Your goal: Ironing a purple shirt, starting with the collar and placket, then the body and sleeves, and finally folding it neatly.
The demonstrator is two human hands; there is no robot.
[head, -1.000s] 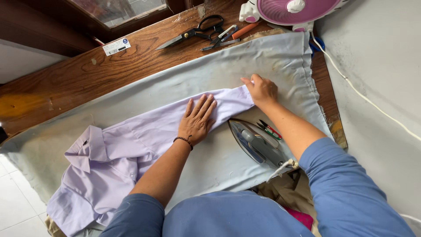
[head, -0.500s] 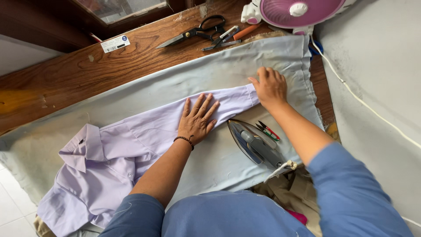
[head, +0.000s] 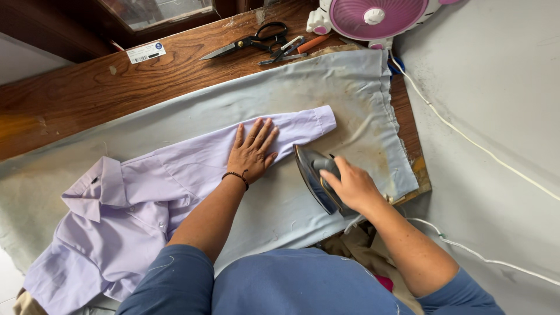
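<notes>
A light purple cotton shirt (head: 146,204) lies flat on a pale blue-grey cloth (head: 350,87) that covers a brown wooden surface (head: 87,93). The cloth has brownish stains near its right end. One long sleeve of the shirt stretches out to the right, and its cuff (head: 319,121) rests on the cloth. The collar (head: 96,186) is on the left side, and the body of the shirt hangs down over the near edge.

The left hand (head: 252,153) lies flat on the sleeve with the fingers spread wide. Its grip is loose; it holds nothing and only presses down on the sleeve. A dark bead band sits on that wrist.

The right hand (head: 350,185) is closed around the handle of a silver metal iron (head: 315,178). The iron stands tilted on the cloth just beside the sleeve, with its shiny flat side facing the left hand. I cannot tell if it touches the sleeve.

At the far side of the surface lie big black scissors (head: 251,42) and, touching them, an orange-handled tool (head: 303,46). A small white label (head: 146,52) lies to the left of them. A pink and white fan (head: 373,14) stands at the far right corner. A white cord (head: 466,137) runs down the grey wall on the right.
</notes>
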